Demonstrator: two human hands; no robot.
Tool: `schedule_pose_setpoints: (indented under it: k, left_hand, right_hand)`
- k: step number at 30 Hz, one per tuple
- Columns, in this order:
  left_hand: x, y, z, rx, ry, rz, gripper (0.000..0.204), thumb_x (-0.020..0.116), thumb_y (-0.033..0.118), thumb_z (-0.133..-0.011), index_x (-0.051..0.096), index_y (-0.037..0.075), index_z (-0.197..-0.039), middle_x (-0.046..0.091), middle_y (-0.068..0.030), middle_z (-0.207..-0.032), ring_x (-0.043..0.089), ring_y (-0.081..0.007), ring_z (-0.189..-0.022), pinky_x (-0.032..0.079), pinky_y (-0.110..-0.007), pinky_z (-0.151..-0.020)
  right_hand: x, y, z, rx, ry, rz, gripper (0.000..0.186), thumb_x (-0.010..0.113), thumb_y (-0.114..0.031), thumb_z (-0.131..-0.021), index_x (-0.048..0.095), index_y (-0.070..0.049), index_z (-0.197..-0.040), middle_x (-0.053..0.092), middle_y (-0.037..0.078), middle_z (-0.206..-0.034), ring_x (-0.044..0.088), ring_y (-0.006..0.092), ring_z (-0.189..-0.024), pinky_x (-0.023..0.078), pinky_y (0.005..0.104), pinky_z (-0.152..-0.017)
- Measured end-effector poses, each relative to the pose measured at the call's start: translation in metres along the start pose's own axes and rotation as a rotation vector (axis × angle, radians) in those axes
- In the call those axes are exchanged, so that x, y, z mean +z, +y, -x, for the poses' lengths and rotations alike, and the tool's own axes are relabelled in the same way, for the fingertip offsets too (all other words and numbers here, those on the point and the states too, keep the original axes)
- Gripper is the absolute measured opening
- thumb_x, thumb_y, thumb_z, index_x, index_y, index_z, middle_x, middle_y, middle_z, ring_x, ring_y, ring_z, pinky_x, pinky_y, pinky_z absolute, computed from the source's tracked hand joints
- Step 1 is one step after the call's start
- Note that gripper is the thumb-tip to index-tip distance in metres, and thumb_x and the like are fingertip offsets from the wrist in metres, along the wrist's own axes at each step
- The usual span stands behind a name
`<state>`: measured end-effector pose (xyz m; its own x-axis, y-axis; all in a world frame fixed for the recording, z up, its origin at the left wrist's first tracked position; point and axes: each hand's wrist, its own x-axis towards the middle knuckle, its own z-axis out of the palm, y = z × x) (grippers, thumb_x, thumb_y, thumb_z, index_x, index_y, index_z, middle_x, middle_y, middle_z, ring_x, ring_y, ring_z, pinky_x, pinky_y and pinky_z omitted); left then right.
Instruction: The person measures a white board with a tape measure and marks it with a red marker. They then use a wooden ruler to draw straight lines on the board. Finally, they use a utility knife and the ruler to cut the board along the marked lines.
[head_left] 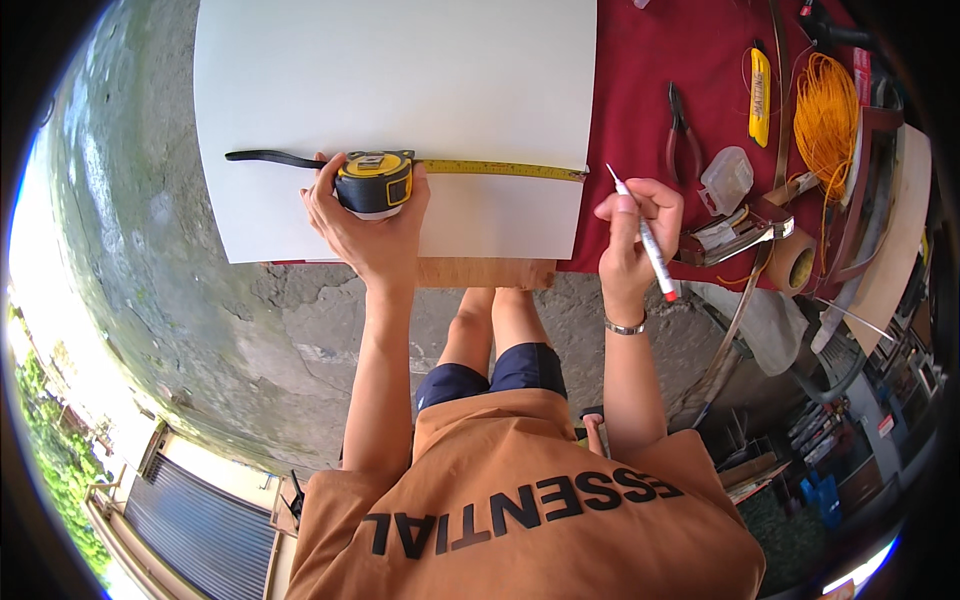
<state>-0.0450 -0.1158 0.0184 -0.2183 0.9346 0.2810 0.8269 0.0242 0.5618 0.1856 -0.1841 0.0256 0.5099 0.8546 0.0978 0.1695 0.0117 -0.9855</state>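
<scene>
My left hand [368,225] is wrapped round a black and yellow tape measure [374,184], which rests on a large white sheet [400,80]. From its case the yellow blade [500,170] runs right across the sheet, its end hook at the sheet's right edge. A black wrist strap [270,156] trails off to the left. In my right hand [640,225] is a white pen [648,240] with a red end, pinched between the fingers. Its thin tip points up and away, just right of the blade's hook, over the red cloth.
On the red cloth [640,110] to the right lie pliers [682,135], a yellow utility knife [759,97], a clear plastic box [727,180], a staple gun [735,235], a bundle of orange cord [826,115] and a tape roll [791,262]. A wooden board edge [485,272] shows under the sheet.
</scene>
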Motion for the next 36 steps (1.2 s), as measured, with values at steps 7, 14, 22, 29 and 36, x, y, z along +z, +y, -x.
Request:
schedule_pose_setpoints:
  k: [7,14,22,29,36]
  left_hand:
    - [-0.001,-0.010,0.007,0.002,0.013,0.065,0.076,0.094,0.023,-0.067,0.051,0.004,-0.126,0.053,-0.0154,-0.122,0.054,-0.0324,-0.119,0.043,-0.045,-0.102]
    - [0.002,-0.017,0.012,0.043,0.034,0.092,0.083,0.095,0.027,-0.064,0.049,0.007,-0.131,0.053,-0.0143,-0.123,0.047,-0.0352,-0.120,0.040,-0.050,-0.106]
    - [-0.001,-0.013,0.009,0.083,0.037,0.064,0.079,0.096,0.023,-0.064,0.049,0.005,-0.126,0.049,-0.0134,-0.117,0.052,-0.0296,-0.111,0.044,-0.044,-0.099]
    - [0.001,-0.015,0.010,0.103,0.035,0.052,0.078,0.096,0.021,-0.064,0.048,0.005,-0.124,0.048,-0.0131,-0.118,0.053,-0.0289,-0.111,0.045,-0.044,-0.099]
    - [0.003,-0.017,0.013,0.051,0.016,0.068,0.079,0.092,0.023,-0.065,0.047,0.006,-0.128,0.051,-0.0107,-0.120,0.045,-0.0328,-0.117,0.036,-0.052,-0.112]
  right_hand:
    - [0.012,0.011,0.003,-0.011,-0.227,-0.034,0.012,0.061,-0.001,-0.094,0.059,0.000,-0.105,0.067,0.008,-0.081,0.062,0.0110,-0.066,0.050,0.0245,-0.059]
    - [0.022,0.012,-0.006,-0.217,-0.263,0.114,0.005,0.058,0.005,-0.084,0.062,0.002,-0.087,0.060,0.005,-0.069,0.047,0.0066,-0.055,0.036,0.0230,-0.052]
    - [0.029,0.014,-0.003,-0.120,-0.182,0.112,0.003,0.058,0.001,-0.078,0.061,0.001,-0.077,0.061,0.008,-0.066,0.053,0.0156,-0.053,0.041,0.0275,-0.051]
    - [0.029,0.012,-0.006,-0.083,-0.189,0.074,0.004,0.056,0.002,-0.078,0.060,0.002,-0.076,0.059,0.008,-0.065,0.051,0.0133,-0.050,0.039,0.0259,-0.048]
    - [0.030,0.012,-0.008,-0.126,-0.193,0.110,0.003,0.056,0.002,-0.077,0.059,0.002,-0.076,0.059,0.008,-0.064,0.051,0.0139,-0.050,0.039,0.0266,-0.048]
